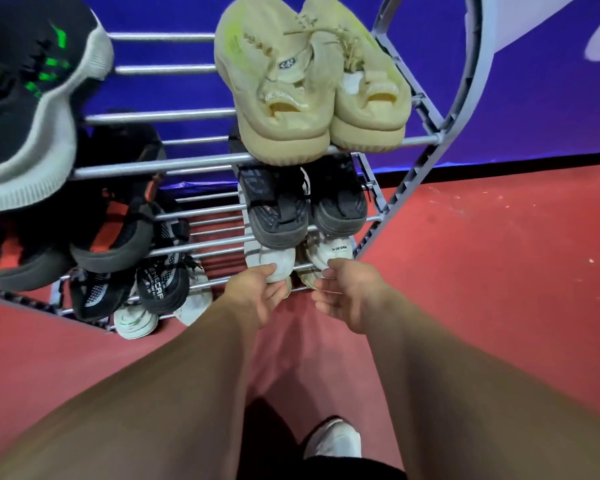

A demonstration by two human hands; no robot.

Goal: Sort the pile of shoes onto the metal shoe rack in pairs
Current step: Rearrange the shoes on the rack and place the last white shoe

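Observation:
I look down the front of a grey metal shoe rack (pixel 174 166) with several tiers of bars. On a low tier at the right sits a white pair. My left hand (pixel 257 292) grips the heel of the left white shoe (pixel 272 261), and my right hand (pixel 347 289) is closed on the heel of the right white shoe (pixel 329 252). Above them stands a dark grey pair (pixel 305 206), and on the top tier a beige pair (pixel 312 81).
At the left, the rack holds a black-and-green shoe (pixel 28 98) on top, a black-and-orange pair (pixel 94 223) below, then a black-and-white pair (pixel 132 289) and white shoes (pixel 136 318) at the bottom. Red floor (pixel 482 271) spreads to the right. My own foot (pixel 333 441) shows below.

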